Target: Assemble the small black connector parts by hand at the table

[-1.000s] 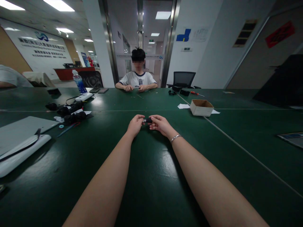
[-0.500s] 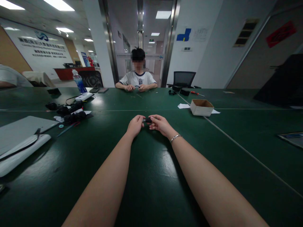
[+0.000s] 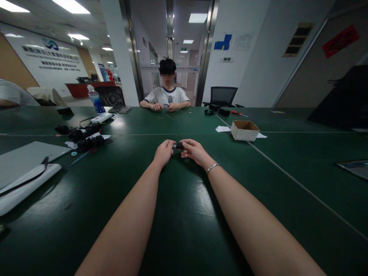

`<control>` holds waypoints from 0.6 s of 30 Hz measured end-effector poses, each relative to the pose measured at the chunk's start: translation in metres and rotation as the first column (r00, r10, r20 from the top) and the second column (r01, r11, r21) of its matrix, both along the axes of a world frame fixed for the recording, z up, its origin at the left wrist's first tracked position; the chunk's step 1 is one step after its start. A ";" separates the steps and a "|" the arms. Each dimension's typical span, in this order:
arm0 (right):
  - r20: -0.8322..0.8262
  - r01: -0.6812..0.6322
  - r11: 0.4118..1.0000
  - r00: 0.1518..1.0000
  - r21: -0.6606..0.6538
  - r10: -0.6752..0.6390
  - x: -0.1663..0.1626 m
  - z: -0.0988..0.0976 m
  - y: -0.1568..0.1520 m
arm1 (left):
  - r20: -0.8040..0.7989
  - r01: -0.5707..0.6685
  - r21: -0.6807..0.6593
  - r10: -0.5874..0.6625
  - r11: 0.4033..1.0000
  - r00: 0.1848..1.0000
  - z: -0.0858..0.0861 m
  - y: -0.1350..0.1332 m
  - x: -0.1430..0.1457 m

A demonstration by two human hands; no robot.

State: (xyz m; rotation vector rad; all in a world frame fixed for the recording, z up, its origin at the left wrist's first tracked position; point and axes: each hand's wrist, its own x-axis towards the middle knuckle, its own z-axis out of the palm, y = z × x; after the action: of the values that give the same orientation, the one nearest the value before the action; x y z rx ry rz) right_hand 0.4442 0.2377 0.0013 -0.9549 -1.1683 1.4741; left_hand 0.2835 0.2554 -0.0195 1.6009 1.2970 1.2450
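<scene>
Over the middle of the green table, my two hands meet around a small black stick with a silvery metal end (image 3: pixel 179 146), which looks like a USB stick. My right hand (image 3: pixel 198 152), with a metal bracelet at the wrist, pinches the black body between thumb and fingers. From the other side, the closed fingertips of my left hand (image 3: pixel 164 153) are at the silvery end. Whether a cap or another small part sits inside the left fingers is hidden.
A small open cardboard box (image 3: pixel 245 131) stands on paper to the right. Black devices (image 3: pixel 87 138), a laptop (image 3: pixel 31 155) and a white case (image 3: pixel 27 186) lie at left. Across the green table (image 3: pixel 178 214) sits a person (image 3: pixel 166 94), hands on the table; a bottle (image 3: pixel 96 100) stands far left.
My left fingertips have shifted slightly left, and more of the silvery end shows between the hands. My right hand keeps its pinch on the black body.
</scene>
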 end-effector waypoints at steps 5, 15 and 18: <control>-0.002 0.007 1.000 1.000 0.002 -0.007 0.000 0.000 0.000 | 0.039 -0.001 -0.026 0.002 1.000 0.999 0.000 0.000 0.000; -0.009 -0.002 1.000 1.000 -0.005 0.002 0.000 0.000 0.000 | 0.047 0.029 -0.032 -0.028 0.999 0.999 -0.002 0.002 0.000; -0.018 -0.010 1.000 1.000 -0.003 0.010 0.000 -0.001 0.001 | 0.024 0.026 -0.022 -0.026 0.999 0.999 -0.002 0.002 0.000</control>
State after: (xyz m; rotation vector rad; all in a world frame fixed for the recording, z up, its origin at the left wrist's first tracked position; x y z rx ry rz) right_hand 0.4441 0.2385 0.0005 -0.9374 -1.1599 1.4896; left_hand 0.2830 0.2575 -0.0220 1.5781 1.2671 1.2263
